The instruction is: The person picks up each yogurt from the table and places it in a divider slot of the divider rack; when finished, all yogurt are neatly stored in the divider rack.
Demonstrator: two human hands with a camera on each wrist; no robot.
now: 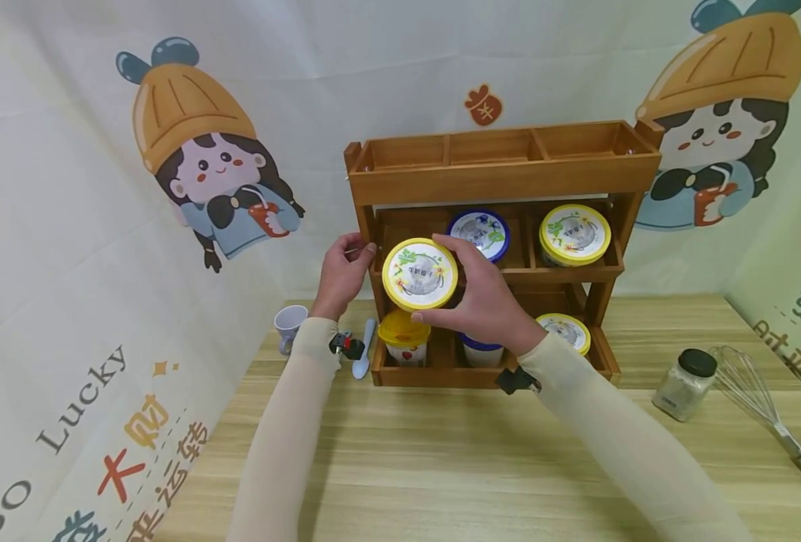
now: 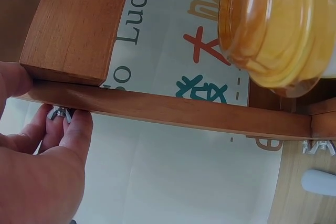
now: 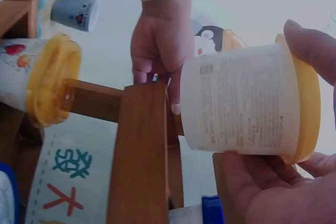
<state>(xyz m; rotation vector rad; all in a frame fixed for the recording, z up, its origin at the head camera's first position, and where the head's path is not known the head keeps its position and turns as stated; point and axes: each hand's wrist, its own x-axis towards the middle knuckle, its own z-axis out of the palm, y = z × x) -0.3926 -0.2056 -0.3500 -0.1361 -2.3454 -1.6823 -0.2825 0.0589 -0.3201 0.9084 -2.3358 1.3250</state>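
My right hand holds a white tub with a yellow lid in front of the middle shelf's left compartment. In the right wrist view the tub lies sideways, thumb at the lid edge and fingers along its side. My left hand grips the left side post of a wooden three-tier rack. The left wrist view has the thumb on one side of the post and the fingertips by a wing nut. A blue-lidded tub and a yellow-lidded tub stand on the middle shelf.
Below stand a yellow-lidded cup, a blue-lidded tub partly behind my hand, and another yellow-lidded tub. A mug and pale blue spoon lie left; a black-capped jar and whisk lie right.
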